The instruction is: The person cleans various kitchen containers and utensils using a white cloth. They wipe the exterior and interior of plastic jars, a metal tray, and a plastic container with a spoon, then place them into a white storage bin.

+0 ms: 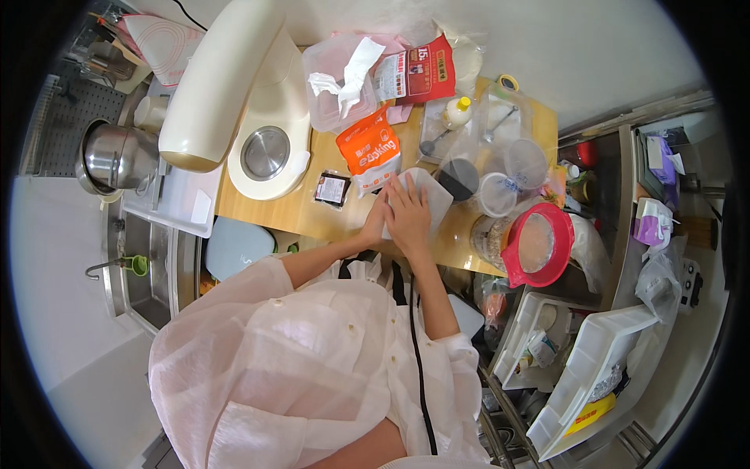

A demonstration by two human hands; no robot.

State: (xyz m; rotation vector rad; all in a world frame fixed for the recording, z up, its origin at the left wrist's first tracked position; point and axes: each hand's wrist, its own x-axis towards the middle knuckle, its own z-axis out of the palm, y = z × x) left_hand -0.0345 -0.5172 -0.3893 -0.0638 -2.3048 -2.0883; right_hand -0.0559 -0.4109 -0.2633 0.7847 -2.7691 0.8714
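Observation:
My right hand (408, 218) lies palm down over a white, flat, square-cornered object (432, 198), whose exact kind I cannot tell. Its fingers are stretched out and slightly apart. Against its left side is my left hand (376, 223), fingertips meeting near the right thumb; the inner side of this hand is hidden. Just beyond the fingertips stands an orange and white printed baking-ingredient bag (372, 153). To the left lies a small clear packet with a dark content and a white label (331, 189). A dark-looking round container (458, 180) is right of the white object.
A cream stand mixer (225, 88) stands left, beside a clear plastic tub (319, 108) holding crumpled tissue. A red sieve cup (536, 246) and lidded jar (489, 237) sit near the right front edge. Open white drawers (592, 363) jut out lower right; a sink (149, 269) is left.

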